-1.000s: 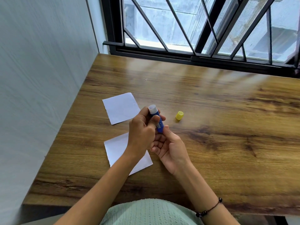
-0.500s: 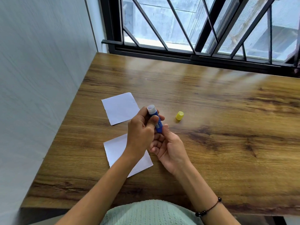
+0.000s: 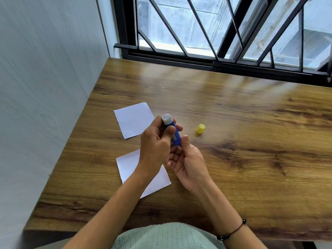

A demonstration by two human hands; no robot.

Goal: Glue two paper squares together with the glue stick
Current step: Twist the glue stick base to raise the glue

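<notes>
A blue glue stick (image 3: 173, 130) with its white tip bare points up and away from me above the table. My left hand (image 3: 155, 146) is wrapped around its upper barrel. My right hand (image 3: 186, 159) pinches its lower end with thumb and fingers. The yellow cap (image 3: 200, 128) stands on the wood just right of the hands. One white paper square (image 3: 133, 119) lies beyond my left hand. A second white paper square (image 3: 129, 164) lies under my left wrist and forearm, partly hidden.
The wooden table (image 3: 251, 159) runs up to a grey wall (image 3: 45, 105) on the left and a black barred window (image 3: 224, 42) at the back. The table's near edge is close to my body.
Almost nothing has moved. Both hands stay on the glue stick in the same place, with only a slight shift of the fingers at its lower end.
</notes>
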